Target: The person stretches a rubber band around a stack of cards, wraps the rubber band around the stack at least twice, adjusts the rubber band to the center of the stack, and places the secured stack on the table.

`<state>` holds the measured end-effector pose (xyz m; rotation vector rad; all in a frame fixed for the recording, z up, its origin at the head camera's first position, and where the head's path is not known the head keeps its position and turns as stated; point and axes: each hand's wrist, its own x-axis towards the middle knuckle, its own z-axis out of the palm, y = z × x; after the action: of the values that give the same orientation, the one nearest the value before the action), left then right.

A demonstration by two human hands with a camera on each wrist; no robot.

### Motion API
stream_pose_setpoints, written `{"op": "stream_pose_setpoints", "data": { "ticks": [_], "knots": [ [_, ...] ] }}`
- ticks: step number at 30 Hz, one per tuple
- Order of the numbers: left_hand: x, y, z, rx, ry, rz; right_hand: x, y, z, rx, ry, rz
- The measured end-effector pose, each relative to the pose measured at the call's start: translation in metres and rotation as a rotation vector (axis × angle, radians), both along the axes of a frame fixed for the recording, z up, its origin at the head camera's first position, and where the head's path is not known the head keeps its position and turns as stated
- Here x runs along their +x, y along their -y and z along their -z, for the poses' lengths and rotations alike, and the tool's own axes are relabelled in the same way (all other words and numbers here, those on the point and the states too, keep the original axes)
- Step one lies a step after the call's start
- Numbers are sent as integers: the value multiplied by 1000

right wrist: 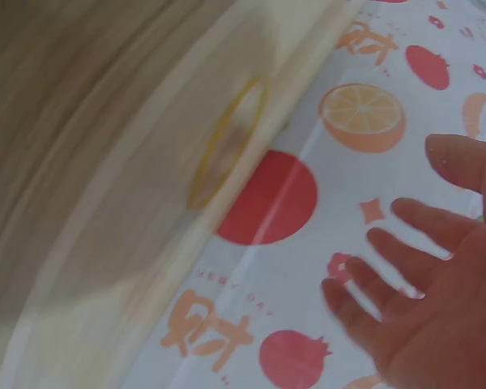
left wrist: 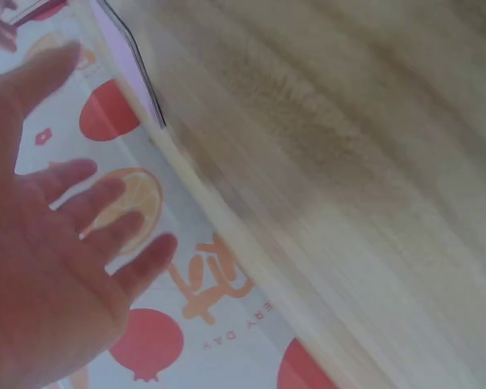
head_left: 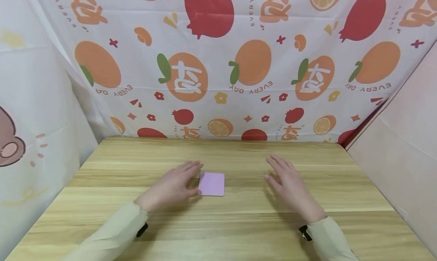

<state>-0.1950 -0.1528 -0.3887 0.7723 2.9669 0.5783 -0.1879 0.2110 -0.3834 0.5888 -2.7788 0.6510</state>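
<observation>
A flat lilac square [head_left: 211, 184] with rounded corners lies on the wooden table. In the left wrist view its thin edge [left wrist: 134, 61] shows a dark line. My left hand [head_left: 174, 186] hovers at the square's left side, fingers spread and relaxed. Its thumb tip is close to the lower left corner; whether it touches I cannot tell. To the right, apart from the square, my right hand [head_left: 290, 185] hangs above the table with loose fingers and holds nothing. The right wrist view also shows this palm [right wrist: 445, 300] bare.
The wooden table [head_left: 218, 230] has its far edge against a white cloth [head_left: 218, 75] printed with fruit. More pale cloth [head_left: 41, 101] hangs at the left, and a pale panel [head_left: 406, 147] stands at the right. On the tabletop in the right wrist view is a thin yellow oval outline [right wrist: 196, 193].
</observation>
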Motion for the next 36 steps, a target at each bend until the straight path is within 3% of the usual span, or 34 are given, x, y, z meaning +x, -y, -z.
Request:
{"op": "stream_pose_setpoints", "data": {
  "ticks": [6, 15, 22, 27, 36],
  "knots": [
    [-11, 3, -1, 82, 108, 20, -9, -10, 0, -77, 58, -74],
    [-27, 1, 3, 132, 214, 117, -25, -28, 7, -22, 67, -166],
    [-37, 0, 8, 146, 285, 128, -38, -35, 12, 15, 121, -180],
    [-40, -3, 7, 172, 299, 137, -48, -44, 16, 13, 196, -177],
    [-42, -6, 7, 175, 301, 145, -66, -51, 24, -66, 282, -262]
  ]
}}
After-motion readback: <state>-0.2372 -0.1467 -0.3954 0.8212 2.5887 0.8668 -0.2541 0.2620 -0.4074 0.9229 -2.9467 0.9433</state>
